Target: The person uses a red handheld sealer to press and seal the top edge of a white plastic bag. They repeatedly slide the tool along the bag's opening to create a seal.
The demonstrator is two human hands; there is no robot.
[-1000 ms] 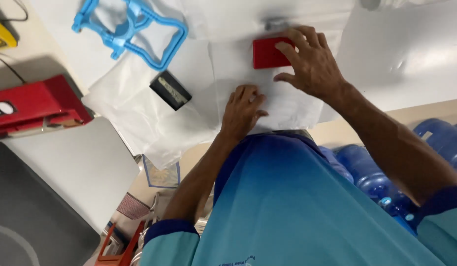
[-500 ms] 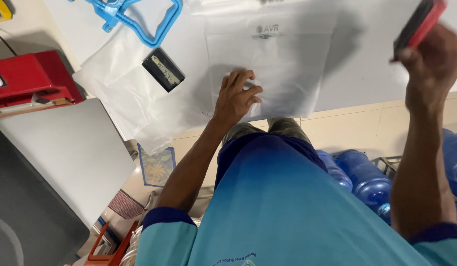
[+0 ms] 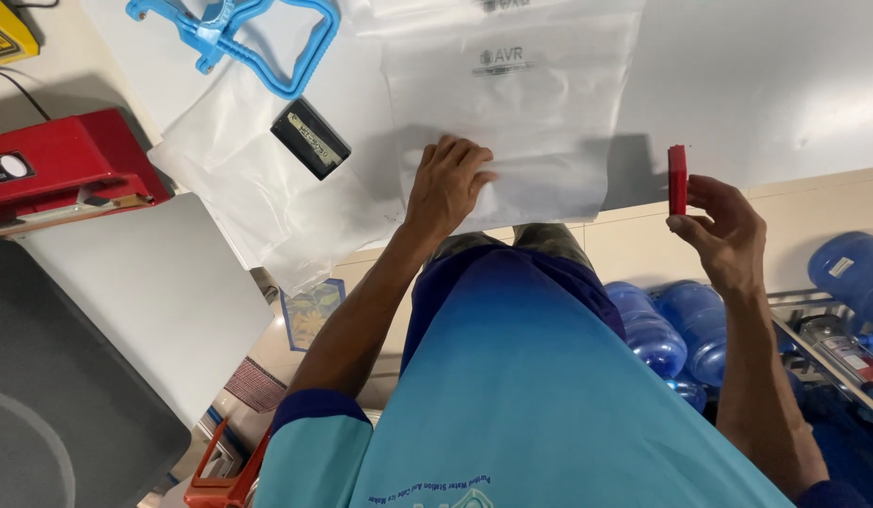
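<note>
My left hand (image 3: 448, 183) lies flat on a translucent white plastic bag (image 3: 521, 103) on the white table (image 3: 766, 75), fingers spread near the bag's near edge. My right hand (image 3: 723, 226) is off the table's near edge, to the right, pinching a thin flat red object (image 3: 677, 179) seen edge-on between thumb and fingers. A small black rectangular block (image 3: 309, 138) rests on more plastic bags left of my left hand.
A blue plastic handle frame (image 3: 258, 38) lies at the back. A red device (image 3: 65, 165) sits at the left beside a grey panel (image 3: 126, 282). Blue water jugs (image 3: 681, 325) stand on the floor at the right.
My right hand lifted the red object off the bag, raised it to the right, then lowered it beside the table edge. My left hand stayed pressed on the bag.
</note>
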